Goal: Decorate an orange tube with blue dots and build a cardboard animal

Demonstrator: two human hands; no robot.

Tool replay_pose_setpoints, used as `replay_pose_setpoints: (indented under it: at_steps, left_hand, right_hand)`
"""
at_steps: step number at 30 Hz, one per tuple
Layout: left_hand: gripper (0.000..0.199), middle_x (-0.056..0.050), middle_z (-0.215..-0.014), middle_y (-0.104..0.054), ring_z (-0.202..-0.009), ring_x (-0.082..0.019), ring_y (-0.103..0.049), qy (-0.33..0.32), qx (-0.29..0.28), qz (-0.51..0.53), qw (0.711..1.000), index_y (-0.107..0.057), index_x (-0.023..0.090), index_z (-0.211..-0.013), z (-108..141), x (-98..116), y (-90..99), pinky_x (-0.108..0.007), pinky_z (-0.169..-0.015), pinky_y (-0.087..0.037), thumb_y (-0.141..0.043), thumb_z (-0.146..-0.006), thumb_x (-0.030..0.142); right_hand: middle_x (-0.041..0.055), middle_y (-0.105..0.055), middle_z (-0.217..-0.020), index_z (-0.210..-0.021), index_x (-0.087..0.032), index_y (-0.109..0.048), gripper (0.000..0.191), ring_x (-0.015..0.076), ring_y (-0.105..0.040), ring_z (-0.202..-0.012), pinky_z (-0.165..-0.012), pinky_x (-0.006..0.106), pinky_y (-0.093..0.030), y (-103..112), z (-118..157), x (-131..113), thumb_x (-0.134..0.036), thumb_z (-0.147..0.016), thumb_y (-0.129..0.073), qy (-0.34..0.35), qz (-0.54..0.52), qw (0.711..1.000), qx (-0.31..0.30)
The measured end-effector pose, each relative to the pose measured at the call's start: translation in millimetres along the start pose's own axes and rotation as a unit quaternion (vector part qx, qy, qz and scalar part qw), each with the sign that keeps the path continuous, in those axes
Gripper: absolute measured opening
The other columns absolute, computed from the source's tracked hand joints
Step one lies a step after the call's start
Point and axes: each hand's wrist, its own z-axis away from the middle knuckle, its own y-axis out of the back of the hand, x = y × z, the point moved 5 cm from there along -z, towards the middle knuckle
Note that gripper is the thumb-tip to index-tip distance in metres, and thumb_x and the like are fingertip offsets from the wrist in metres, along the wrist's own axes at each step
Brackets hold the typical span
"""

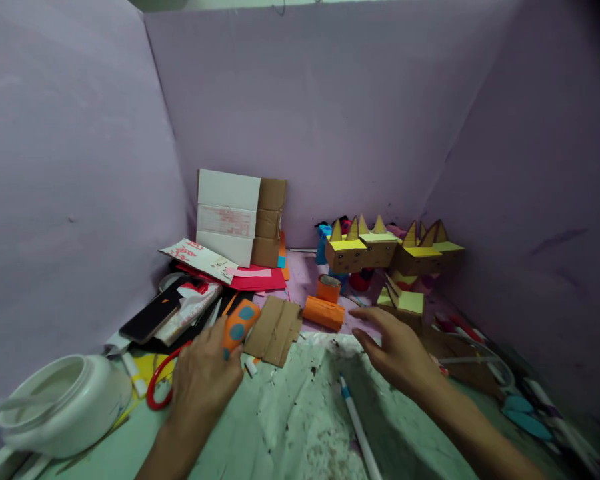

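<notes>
My left hand is closed around an orange tube with blue-grey dots, held above the table at the left of centre. Fingers apart and holding nothing, my right hand hovers just right of two plain orange tubes. One orange tube lies on its side, and another orange tube stands upright behind it. Between the hands is a flat piece of brown cardboard. A white marker with a blue tip lies below my right hand. Red-handled scissors are partly hidden by my left hand.
At left stand a white tub and a black phone. Folded white cardboard leans on the back wall above red paper. Several cardboard boxes with pointed ears sit at back right. Markers and a tape ring lie far right.
</notes>
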Motion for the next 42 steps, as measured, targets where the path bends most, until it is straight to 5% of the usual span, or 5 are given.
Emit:
replay_pose_setpoints:
  at_steps: [12, 21, 31, 35, 42]
  left_hand:
    - [0.040, -0.017, -0.120, -0.064, -0.112, -0.033, -0.054, -0.071, 0.153, -0.151, 0.974, -0.060, 0.012, -0.120, -11, -13, -7.6, -0.041, -0.092, -0.038, -0.047, -0.086, 0.028]
    - [0.031, -0.013, -0.084, -0.074, -0.085, -0.034, -0.067, -0.006, -0.122, -0.165, 0.979, -0.068, 0.023, -0.100, 8, 4, -32.5, -0.035, -0.065, -0.040, -0.046, -0.086, 0.039]
    - [0.029, -0.008, -0.064, -0.066, -0.065, -0.025, -0.064, 0.040, -0.134, 0.079, 0.987, -0.068, 0.014, -0.095, 4, -1, -49.7, -0.031, -0.057, -0.040, -0.054, -0.072, 0.025]
    - [0.037, 0.001, -0.048, -0.057, -0.040, -0.013, -0.050, 0.143, -0.225, 0.425, 0.865, -0.065, 0.013, -0.087, 22, 14, -56.5, -0.023, -0.043, -0.032, -0.069, -0.059, 0.036]
    - [0.040, 0.001, -0.054, -0.061, -0.041, -0.007, -0.051, 0.208, -0.263, 0.595, 0.730, -0.062, 0.012, -0.080, 44, 28, -76.1, -0.018, -0.041, -0.032, -0.081, -0.050, 0.031]
  right_hand:
    - [0.0191, -0.065, -0.108, -0.113, -0.007, -0.061, 0.037, 0.0317, -0.057, -0.102, -0.084, 0.037, -0.041, -62, -48, -16, -0.013, -0.076, -0.059, -0.007, 0.190, 0.972, -0.139]
    - [0.0095, -0.065, -0.099, -0.109, -0.018, -0.060, 0.036, 0.0248, -0.062, -0.087, -0.072, 0.034, -0.048, 6, 17, -13, -0.036, -0.079, -0.061, -0.009, 0.049, 0.998, 0.025]
    - [0.0077, -0.071, -0.080, -0.095, -0.020, -0.065, 0.019, 0.0222, -0.067, -0.069, -0.060, 0.032, -0.050, -7, 88, -22, -0.032, -0.084, -0.054, -0.044, 0.104, 0.993, 0.041]
    - [0.0051, -0.071, -0.068, -0.076, -0.021, -0.064, 0.002, 0.0230, -0.067, -0.053, -0.043, 0.028, -0.040, -29, 101, -32, -0.022, -0.076, -0.063, -0.109, 0.148, 0.974, -0.129]
    - [0.0041, -0.064, -0.072, -0.101, -0.016, -0.060, 0.021, 0.0148, -0.064, -0.059, -0.054, 0.023, -0.049, -19, 103, -61, -0.015, -0.088, -0.044, 0.078, -0.120, 0.990, 0.004]
